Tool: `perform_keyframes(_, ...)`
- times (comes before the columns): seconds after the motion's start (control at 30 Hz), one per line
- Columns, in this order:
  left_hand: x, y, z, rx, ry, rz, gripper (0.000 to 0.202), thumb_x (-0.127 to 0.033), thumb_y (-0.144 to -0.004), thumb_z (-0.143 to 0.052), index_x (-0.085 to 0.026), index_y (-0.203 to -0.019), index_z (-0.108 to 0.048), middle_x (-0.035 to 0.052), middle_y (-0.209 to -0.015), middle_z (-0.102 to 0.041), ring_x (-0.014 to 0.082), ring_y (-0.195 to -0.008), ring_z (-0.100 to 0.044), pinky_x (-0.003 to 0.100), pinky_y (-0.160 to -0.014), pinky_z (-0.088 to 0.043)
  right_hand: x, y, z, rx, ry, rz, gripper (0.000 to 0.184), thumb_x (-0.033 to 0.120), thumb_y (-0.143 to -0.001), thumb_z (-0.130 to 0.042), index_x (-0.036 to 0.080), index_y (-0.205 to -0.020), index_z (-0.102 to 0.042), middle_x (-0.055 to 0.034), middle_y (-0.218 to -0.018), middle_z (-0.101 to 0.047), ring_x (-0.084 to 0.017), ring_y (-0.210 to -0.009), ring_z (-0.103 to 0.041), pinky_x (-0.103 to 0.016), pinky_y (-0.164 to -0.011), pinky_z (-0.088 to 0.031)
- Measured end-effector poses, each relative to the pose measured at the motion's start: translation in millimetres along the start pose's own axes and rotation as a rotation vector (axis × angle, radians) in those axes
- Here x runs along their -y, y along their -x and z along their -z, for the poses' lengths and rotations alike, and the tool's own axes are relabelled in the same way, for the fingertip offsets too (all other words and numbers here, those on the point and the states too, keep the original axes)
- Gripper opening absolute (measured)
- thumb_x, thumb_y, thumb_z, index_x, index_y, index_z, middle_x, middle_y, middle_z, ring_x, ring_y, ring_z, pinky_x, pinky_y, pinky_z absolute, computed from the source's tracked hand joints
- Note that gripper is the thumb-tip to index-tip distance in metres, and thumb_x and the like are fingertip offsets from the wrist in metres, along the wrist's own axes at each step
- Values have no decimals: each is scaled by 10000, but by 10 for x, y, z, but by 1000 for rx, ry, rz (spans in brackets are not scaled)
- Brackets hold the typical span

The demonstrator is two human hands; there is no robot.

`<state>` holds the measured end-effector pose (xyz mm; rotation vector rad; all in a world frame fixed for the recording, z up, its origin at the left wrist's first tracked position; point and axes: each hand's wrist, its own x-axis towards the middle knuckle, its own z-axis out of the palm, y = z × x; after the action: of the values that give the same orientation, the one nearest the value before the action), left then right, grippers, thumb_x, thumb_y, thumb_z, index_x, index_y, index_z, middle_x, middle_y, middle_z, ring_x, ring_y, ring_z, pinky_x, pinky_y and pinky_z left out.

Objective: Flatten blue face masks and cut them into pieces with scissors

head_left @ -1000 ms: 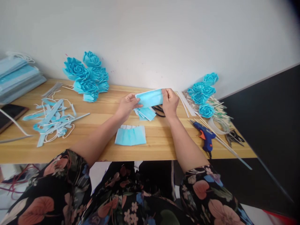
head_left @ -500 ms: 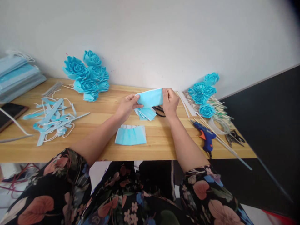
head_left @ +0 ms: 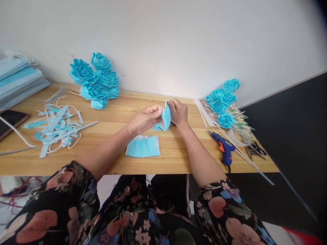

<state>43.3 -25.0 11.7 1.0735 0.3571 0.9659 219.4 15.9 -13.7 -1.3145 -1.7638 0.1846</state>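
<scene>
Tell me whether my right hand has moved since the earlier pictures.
Yes, your right hand has moved left, farther from the white strips lying on the table.

Pretty plain setup tbh. The back wall (head_left: 163, 44) is a flat off-white, kinda grey toward the left, with a few small specks and one pinkish mark on it. Light's soft, brightest around the middle of the wall. The table (head_left: 109, 117) is light yellowish wood with the grain running side to side, and its back edge sits right along the wall. Over on the right there's a big black panel (head_left: 301, 129) with a slanted top edge, can't tell what it is. Bottom right corner's got a pale patch (head_left: 276, 233), maybe floor, hard to say.
</scene>
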Motion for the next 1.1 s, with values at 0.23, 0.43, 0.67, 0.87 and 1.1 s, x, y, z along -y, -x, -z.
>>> perform_keyframes(0.23, -4, 17, -8, 90, 32, 15, 372, -474, -752, -783, -160, -743, -585, -18, -605, -564, 98, -528, -538, 229, -544, -446, 85, 37, -75, 16, 26, 105, 573, 662, -950, -305, 226, -770, -630, -11, -675, -661, -139, -615, -572, -253, -601, -367)
perform_keyframes(0.43, 47, -29, 58, -4, 50, 15, 395, -471, -724, -802, -169, -683, -551, -27, -580, -523, 88, -496, -491, 225, -494, -399, 59, 45, -73, 8, 73, 76, 575, 657, -958, -299, 227, -814, -652, -10, -688, -666, -137, -627, -575, -253, -614, -354)
perform_keyframes(0.67, 114, -95, 162, -257, 28, -46, 409, -548, -747, -761, -196, -859, -585, 18, -816, -655, 146, -739, -624, 243, -614, -486, -27, 12, -37, -116, 80, -27, 573, 656, -963, -276, 218, -773, -592, 18, -615, -544, -121, -580, -486, -257, -596, -308)
perform_keyframes(0.87, 82, -106, 151, -294, -32, -56, 506, -306, -591, -903, -209, -965, -576, 2, -1001, -667, 131, -852, -625, 234, -718, -514, 36, 18, -21, -135, 58, -11, 542, 630, -972, -291, 219, -772, -582, 25, -608, -519, -115, -581, -469, -254, -592, -299)
perform_keyframes(1.1, 81, -100, 119, -348, -89, 3, 476, -227, -579, -893, -180, -960, -613, -16, -832, -645, 103, -697, -594, 229, -638, -489, 125, 50, -29, -121, 76, 29, 552, 614, -982, -282, 213, -805, -618, 14, -612, -561, -112, -564, -459, -256, -592, -308)
